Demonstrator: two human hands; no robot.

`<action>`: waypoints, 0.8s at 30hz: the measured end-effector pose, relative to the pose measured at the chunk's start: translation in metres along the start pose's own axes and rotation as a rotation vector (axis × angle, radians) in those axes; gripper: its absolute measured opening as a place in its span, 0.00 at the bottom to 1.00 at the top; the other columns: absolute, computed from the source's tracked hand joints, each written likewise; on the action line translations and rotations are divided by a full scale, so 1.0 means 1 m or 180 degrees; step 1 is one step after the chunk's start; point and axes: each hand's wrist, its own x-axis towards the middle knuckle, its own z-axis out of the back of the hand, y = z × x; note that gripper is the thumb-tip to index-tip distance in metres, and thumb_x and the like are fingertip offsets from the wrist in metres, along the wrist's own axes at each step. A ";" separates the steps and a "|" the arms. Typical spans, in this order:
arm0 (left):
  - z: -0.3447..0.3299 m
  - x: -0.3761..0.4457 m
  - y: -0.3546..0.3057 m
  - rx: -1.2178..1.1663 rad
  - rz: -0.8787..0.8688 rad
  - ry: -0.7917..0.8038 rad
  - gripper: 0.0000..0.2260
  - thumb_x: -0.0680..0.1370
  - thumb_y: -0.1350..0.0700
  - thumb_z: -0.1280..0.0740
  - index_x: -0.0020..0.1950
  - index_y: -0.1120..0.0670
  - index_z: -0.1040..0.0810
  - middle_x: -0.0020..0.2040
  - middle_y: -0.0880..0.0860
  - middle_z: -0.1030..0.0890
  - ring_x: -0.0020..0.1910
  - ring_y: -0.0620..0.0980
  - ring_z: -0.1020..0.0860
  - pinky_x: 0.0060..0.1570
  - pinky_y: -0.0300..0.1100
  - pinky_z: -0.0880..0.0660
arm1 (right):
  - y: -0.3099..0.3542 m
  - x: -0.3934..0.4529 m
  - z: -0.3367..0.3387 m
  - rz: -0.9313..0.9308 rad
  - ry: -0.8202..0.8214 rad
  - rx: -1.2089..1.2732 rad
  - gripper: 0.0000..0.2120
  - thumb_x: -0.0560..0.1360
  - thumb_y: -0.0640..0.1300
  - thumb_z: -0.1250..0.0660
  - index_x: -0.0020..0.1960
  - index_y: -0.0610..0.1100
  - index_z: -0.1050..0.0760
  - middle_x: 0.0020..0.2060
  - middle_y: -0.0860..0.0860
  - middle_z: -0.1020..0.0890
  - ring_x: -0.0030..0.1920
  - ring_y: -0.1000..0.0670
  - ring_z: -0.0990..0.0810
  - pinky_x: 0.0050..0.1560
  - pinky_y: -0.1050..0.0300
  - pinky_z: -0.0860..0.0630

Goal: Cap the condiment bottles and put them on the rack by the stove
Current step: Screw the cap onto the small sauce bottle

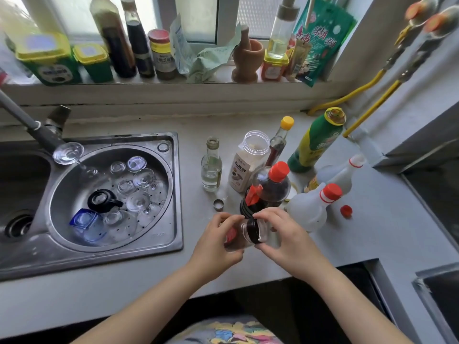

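My left hand (218,240) grips a small clear jar (237,238) with a red label, tilted over the counter's front. My right hand (280,234) holds its dark cap (254,230) against the jar's mouth. Behind them stands a cluster of bottles: a dark sauce bottle with a red cap (273,182), a white bottle with a red cap (310,207), an uncapped clear glass bottle (211,165), an open white-labelled jar (250,160) and a green bottle (315,142). A loose metal cap (218,204) and a loose red cap (346,211) lie on the counter.
A steel sink (171,194) on the left holds a basin of glass lids and cups. The windowsill (149,81) carries more bottles, tins and a wooden mortar. Yellow gas hoses (360,90) run along the right wall. A metal edge (422,194) borders the counter at right.
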 end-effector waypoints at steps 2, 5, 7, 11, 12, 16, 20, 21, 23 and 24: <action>0.002 -0.001 -0.001 0.0048 -0.0018 0.0106 0.29 0.64 0.53 0.30 0.65 0.44 0.30 0.58 0.43 0.32 0.58 0.44 0.29 0.57 0.41 0.27 | 0.001 0.002 0.004 0.0240 0.0146 -0.0042 0.22 0.68 0.39 0.28 0.60 0.48 0.28 0.56 0.58 0.28 0.57 0.62 0.30 0.58 0.70 0.32; 0.007 -0.001 -0.004 0.0050 -0.0028 0.0191 0.29 0.64 0.51 0.30 0.64 0.42 0.31 0.57 0.42 0.32 0.58 0.43 0.28 0.57 0.41 0.27 | 0.002 0.004 0.008 0.0411 0.0275 -0.0241 0.23 0.68 0.39 0.28 0.61 0.49 0.29 0.58 0.56 0.29 0.59 0.60 0.30 0.60 0.70 0.34; 0.012 0.000 -0.007 -0.0054 -0.0032 0.0300 0.28 0.64 0.51 0.30 0.64 0.41 0.30 0.56 0.42 0.32 0.57 0.42 0.27 0.58 0.41 0.27 | 0.003 0.007 0.012 0.0473 0.0340 -0.0282 0.23 0.69 0.39 0.29 0.61 0.50 0.29 0.59 0.56 0.28 0.61 0.59 0.30 0.61 0.69 0.35; 0.029 0.003 -0.012 -0.0313 0.0058 0.0648 0.27 0.64 0.51 0.28 0.60 0.33 0.31 0.57 0.42 0.30 0.58 0.42 0.28 0.59 0.43 0.27 | 0.009 0.009 0.022 0.0535 0.0453 -0.0188 0.22 0.69 0.37 0.29 0.62 0.48 0.28 0.60 0.57 0.26 0.62 0.59 0.30 0.63 0.71 0.36; 0.033 0.004 -0.013 -0.0342 0.0063 0.0718 0.28 0.64 0.50 0.27 0.59 0.30 0.31 0.57 0.42 0.30 0.59 0.43 0.28 0.60 0.43 0.27 | 0.011 0.009 0.024 0.0564 0.0470 -0.0185 0.22 0.69 0.37 0.29 0.62 0.48 0.27 0.60 0.57 0.26 0.62 0.60 0.30 0.63 0.70 0.36; 0.042 0.007 -0.017 -0.0404 0.0045 0.0779 0.28 0.63 0.49 0.27 0.57 0.27 0.31 0.58 0.42 0.30 0.60 0.42 0.28 0.60 0.42 0.27 | 0.015 0.013 0.031 0.0626 0.0474 -0.0147 0.22 0.69 0.43 0.27 0.61 0.48 0.27 0.57 0.56 0.24 0.58 0.59 0.28 0.59 0.68 0.31; 0.043 0.007 -0.020 -0.0382 0.0030 0.0771 0.29 0.64 0.50 0.26 0.62 0.35 0.29 0.58 0.42 0.30 0.59 0.42 0.27 0.59 0.40 0.26 | 0.015 0.015 0.037 0.0425 0.0468 -0.0166 0.25 0.66 0.50 0.24 0.60 0.49 0.27 0.53 0.57 0.23 0.53 0.60 0.26 0.53 0.69 0.29; 0.043 0.008 -0.020 -0.0373 0.0026 0.0785 0.29 0.64 0.50 0.26 0.63 0.36 0.29 0.58 0.43 0.30 0.59 0.42 0.27 0.59 0.40 0.27 | 0.013 0.015 0.038 0.0366 0.0468 -0.0185 0.26 0.65 0.51 0.24 0.60 0.49 0.28 0.53 0.57 0.23 0.52 0.60 0.26 0.53 0.69 0.29; 0.045 0.008 -0.021 -0.0356 0.0005 0.0825 0.29 0.64 0.51 0.26 0.64 0.37 0.29 0.58 0.43 0.30 0.59 0.42 0.27 0.58 0.38 0.27 | 0.012 0.014 0.038 0.0292 0.0484 -0.0151 0.27 0.65 0.53 0.24 0.61 0.50 0.28 0.53 0.57 0.23 0.51 0.61 0.26 0.52 0.68 0.28; 0.046 0.009 -0.022 -0.0343 -0.0007 0.0849 0.30 0.64 0.51 0.26 0.64 0.37 0.29 0.58 0.43 0.30 0.59 0.42 0.28 0.58 0.37 0.27 | 0.012 0.014 0.039 0.0269 0.0494 -0.0139 0.27 0.65 0.53 0.24 0.61 0.50 0.29 0.52 0.58 0.23 0.50 0.61 0.26 0.52 0.67 0.28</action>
